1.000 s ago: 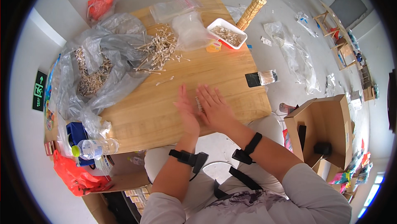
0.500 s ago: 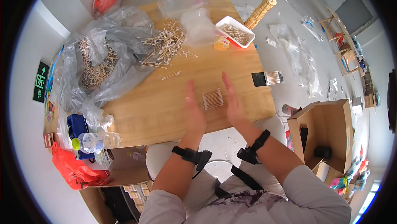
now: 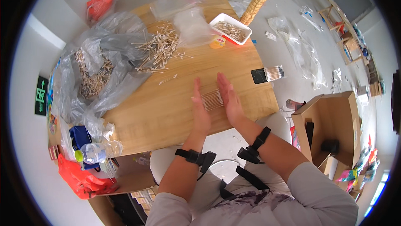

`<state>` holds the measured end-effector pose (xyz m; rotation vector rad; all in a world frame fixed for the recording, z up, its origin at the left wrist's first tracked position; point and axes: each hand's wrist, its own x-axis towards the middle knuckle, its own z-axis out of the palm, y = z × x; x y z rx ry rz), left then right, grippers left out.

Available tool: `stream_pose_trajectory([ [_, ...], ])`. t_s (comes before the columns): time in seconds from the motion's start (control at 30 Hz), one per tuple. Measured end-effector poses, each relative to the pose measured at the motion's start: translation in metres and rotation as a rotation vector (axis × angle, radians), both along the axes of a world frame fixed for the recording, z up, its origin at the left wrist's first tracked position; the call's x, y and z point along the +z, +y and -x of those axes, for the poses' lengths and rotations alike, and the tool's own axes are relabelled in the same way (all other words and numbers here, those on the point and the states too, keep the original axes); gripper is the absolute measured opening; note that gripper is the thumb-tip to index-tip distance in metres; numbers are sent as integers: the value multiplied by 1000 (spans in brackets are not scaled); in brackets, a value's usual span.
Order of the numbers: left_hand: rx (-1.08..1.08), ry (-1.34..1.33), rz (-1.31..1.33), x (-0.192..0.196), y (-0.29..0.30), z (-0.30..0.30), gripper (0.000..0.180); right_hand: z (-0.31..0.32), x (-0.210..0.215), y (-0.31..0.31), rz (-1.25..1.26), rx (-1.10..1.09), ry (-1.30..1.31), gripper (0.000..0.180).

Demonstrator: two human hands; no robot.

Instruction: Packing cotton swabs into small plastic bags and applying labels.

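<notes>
A flat row of cotton swabs (image 3: 212, 100) lies side by side on the wooden table (image 3: 146, 117), between my two hands. My left hand (image 3: 202, 111) stands on edge at the row's left side, its fingers stretched out and palm turned inward. On the right side, my right hand (image 3: 231, 104) is held the same way, fingers straight. Both palms are at or very near the swab ends; whether they touch cannot be made out. Neither hand grips anything. A couple of loose swabs (image 3: 168, 80) lie farther left, below a messy swab pile (image 3: 163, 44).
A grey plastic bag (image 3: 125, 84) full of swabs covers the table's left. At the back are clear bags (image 3: 190, 25) and a white tray (image 3: 218, 17) of swabs. A black piece (image 3: 258, 75) with swabs sits at the right edge. A bottle (image 3: 100, 151) lies front left.
My hands have drawn closer together, narrowing the gap around the row of swabs. The view has shifted slightly.
</notes>
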<state>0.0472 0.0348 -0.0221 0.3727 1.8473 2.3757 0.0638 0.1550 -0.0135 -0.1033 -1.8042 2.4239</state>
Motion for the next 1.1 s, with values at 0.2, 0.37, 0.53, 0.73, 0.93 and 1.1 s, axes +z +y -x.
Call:
stream_pose_trajectory([
  [0.2, -24, 654, 946, 12, -9, 0, 72, -25, 20, 38, -558, -84, -37, 56],
  [0.37, -118, 728, 1232, 7, -6, -6, 72, -60, 5, 57, -1342, 12, 159, 64],
  [0.53, -150, 716, 1231, -4, -5, -5, 76, -80, 5, 44, -1390, 135, 196, 65],
  [0.73, -132, 710, 1221, 1, 0, -8, 78, -86, -4, 35, -1504, 150, 306, 64],
  [0.93, -142, 752, 1306, 5, -1, -7, 73, -86, -6, 32, -1497, 156, 284, 67],
  [1.1, -175, 755, 1296, 3, -4, -3, 72, -86, -7, 31, -1524, 142, 285, 68],
])
